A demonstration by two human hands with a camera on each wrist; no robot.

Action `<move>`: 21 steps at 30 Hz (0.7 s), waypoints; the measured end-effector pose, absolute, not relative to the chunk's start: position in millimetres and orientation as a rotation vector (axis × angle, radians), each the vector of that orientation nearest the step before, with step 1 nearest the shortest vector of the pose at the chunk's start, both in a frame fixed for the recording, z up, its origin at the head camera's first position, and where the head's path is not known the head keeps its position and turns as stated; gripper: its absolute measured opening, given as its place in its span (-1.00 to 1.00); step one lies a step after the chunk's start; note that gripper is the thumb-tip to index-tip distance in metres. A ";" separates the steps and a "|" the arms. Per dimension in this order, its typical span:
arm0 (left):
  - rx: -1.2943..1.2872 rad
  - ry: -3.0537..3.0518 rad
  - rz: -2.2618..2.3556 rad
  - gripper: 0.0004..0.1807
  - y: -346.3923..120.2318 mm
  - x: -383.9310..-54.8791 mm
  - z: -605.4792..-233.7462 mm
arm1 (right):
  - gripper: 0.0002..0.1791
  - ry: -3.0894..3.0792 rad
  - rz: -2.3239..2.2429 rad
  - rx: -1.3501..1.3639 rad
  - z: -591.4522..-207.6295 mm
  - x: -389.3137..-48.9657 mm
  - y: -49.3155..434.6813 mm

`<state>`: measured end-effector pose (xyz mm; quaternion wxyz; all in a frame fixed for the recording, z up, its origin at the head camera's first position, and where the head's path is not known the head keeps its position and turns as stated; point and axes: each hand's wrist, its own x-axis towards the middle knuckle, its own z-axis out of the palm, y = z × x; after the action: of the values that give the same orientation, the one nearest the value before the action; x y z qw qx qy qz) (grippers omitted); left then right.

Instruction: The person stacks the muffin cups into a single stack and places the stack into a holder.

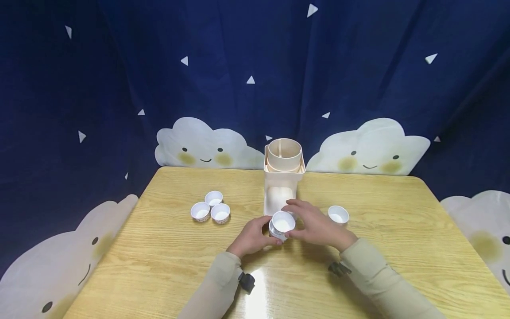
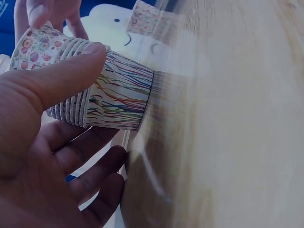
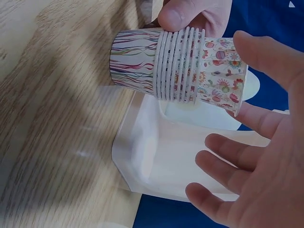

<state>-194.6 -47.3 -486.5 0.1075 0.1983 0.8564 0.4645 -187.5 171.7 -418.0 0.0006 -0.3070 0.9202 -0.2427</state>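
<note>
A stack of nested paper cups (image 3: 178, 66) stands on the table before me, its lowest cup printed with wavy coloured stripes. My left hand (image 1: 255, 237) holds the stack around its rims, thumb on one side and fingers on the other. At the top sits a flower-printed paper cup (image 3: 221, 71), partly out of the stack, its white inside showing in the head view. My right hand (image 1: 314, 223) pinches this cup near its rim between thumb and forefinger; the other fingers are spread apart. Just beyond the hands is a cream-coloured holder (image 1: 280, 190) with a round tube on top.
Three paper cups (image 1: 220, 213) stand grouped, mouths up, on the left of the wooden table (image 1: 159, 257). Another single cup (image 1: 338, 214) is to the right, close beyond my right wrist. A dark blue curtain (image 1: 239, 53) with clouds hangs behind the table.
</note>
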 end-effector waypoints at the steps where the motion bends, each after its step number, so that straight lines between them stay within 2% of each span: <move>1: 0.584 2.524 1.364 -0.36 -47.1 -194.7 -486.3 | -0.41 2.891 -0.759 -0.964 -418.0 -187.4 171.8; 21: 0.583 2.544 1.363 -0.35 -46.3 -194.7 -487.1 | -0.35 2.897 -0.674 -0.960 -420.6 -189.1 170.7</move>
<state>-194.7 -46.3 -487.1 0.0984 0.1970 0.8598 0.4608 -189.1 170.7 -420.6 0.0080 -0.3070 0.9270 -0.2156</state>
